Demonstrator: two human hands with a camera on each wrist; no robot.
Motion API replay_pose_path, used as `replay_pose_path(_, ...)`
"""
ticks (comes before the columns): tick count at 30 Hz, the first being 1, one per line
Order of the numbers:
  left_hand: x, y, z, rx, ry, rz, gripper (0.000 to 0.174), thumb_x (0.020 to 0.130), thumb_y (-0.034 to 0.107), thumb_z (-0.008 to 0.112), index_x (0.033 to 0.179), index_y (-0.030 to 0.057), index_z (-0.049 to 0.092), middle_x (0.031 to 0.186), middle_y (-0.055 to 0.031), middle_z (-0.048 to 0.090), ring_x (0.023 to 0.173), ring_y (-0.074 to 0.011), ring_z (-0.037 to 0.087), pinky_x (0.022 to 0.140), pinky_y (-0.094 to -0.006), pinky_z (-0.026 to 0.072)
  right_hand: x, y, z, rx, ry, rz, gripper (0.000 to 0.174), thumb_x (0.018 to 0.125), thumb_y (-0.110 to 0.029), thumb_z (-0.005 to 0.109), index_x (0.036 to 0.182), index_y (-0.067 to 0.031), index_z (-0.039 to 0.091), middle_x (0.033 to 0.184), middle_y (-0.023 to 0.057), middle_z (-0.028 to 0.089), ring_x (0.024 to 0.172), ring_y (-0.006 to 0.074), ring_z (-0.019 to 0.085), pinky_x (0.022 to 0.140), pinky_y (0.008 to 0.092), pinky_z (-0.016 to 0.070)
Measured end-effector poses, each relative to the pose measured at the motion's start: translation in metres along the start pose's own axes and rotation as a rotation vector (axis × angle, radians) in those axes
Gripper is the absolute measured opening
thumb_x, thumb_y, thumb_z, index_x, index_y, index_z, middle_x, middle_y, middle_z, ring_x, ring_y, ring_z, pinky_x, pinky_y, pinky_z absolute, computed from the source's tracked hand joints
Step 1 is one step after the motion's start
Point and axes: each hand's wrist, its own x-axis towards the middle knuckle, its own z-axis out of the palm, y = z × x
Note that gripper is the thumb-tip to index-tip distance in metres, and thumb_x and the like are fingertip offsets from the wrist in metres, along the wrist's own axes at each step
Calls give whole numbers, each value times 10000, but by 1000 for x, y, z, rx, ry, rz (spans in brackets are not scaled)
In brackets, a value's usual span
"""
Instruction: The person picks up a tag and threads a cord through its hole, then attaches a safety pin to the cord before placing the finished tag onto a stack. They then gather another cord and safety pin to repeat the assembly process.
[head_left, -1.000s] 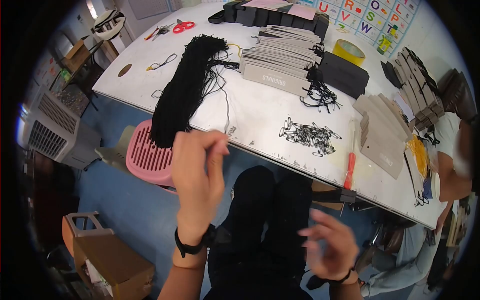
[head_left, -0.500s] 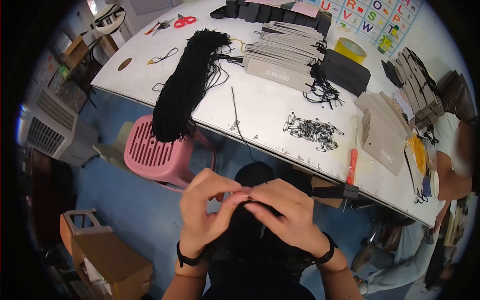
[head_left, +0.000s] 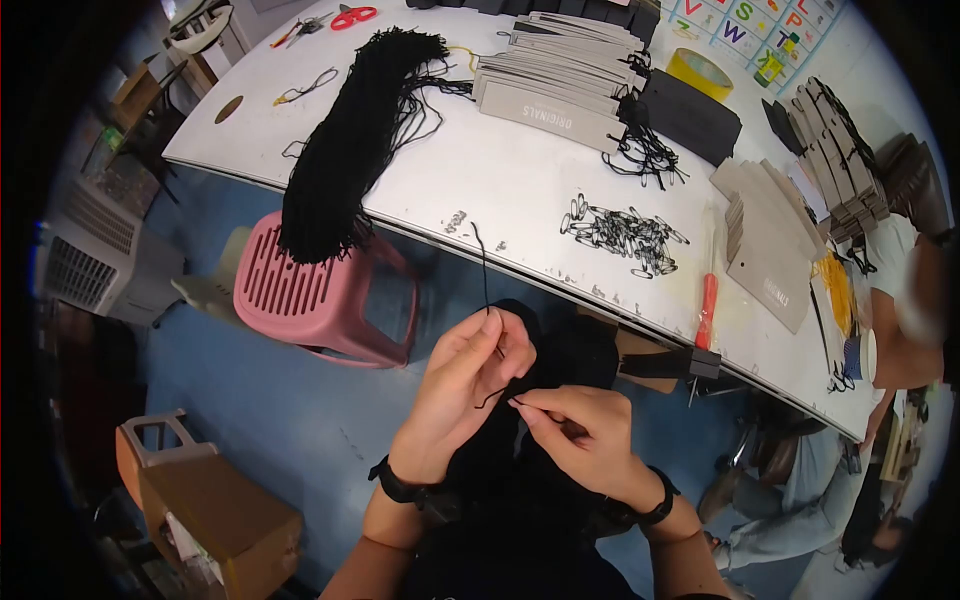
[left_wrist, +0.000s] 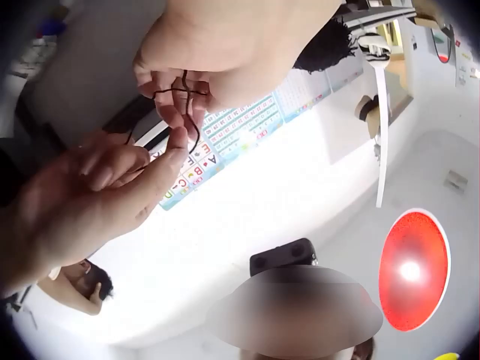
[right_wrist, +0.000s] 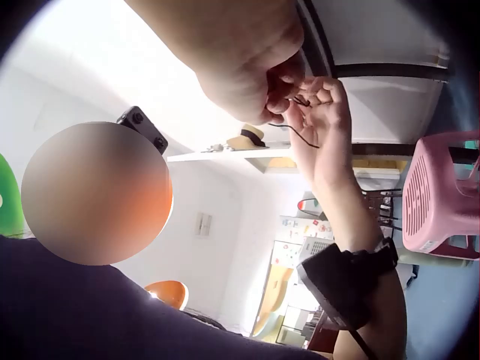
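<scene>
A thin black cord (head_left: 484, 268) is stretched over the lap between both hands. My left hand (head_left: 468, 385) pinches it between thumb and fingers, with one free end standing up past the fingertips toward the table edge. Close by on the right, my right hand (head_left: 585, 432) pinches a lower part of the cord between thumb and forefinger. In the left wrist view the cord (left_wrist: 186, 105) crosses itself in front of the left fingers. From the right wrist, a loose length of cord (right_wrist: 300, 135) hangs across the left palm.
A thick bundle of black cords (head_left: 350, 140) hangs over the edge of the white table (head_left: 430, 190). On the table lie a pile of small black loops (head_left: 625, 238), rows of grey cards (head_left: 550, 115), yellow tape (head_left: 700, 73) and a red-handled tool (head_left: 707, 310). A pink stool (head_left: 300, 300) stands left.
A second ago the hands were apart; then they met at the fingertips over the lap. Now the left hand has moved up and forward, with the cord running between both hands.
</scene>
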Motion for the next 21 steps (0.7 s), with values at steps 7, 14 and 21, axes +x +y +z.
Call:
replay_pose_path(7,5,1,-5,-345,143,110,301,1009,268,356,825,68,484,587,47,280,572,-89,278,601,-257,291,-35,9,-15,138,-35,157,100,825,-25,655,921,-6,674,645,56,638,430,60,478,417,207,350)
replay_pose_path(14,-6,-25,-11,-106,197,-125,346,1004,276,374,919,14,584,617,46,385,609,-76,388,647,-250,378,-46,8,-24,299,-29,359,95,878,-49,610,930,10,664,679,25,656,461,-15,390,446,157,295)
replay_pose_path(21,-25,-53,-9,-14,25,-421,427,1001,293,370,1149,-47,581,845,-11,555,783,-92,463,760,-230,372,-34,22,-3,718,330,481,170,926,-125,566,1015,11,614,663,-10,605,471,-12,311,435,183,230)
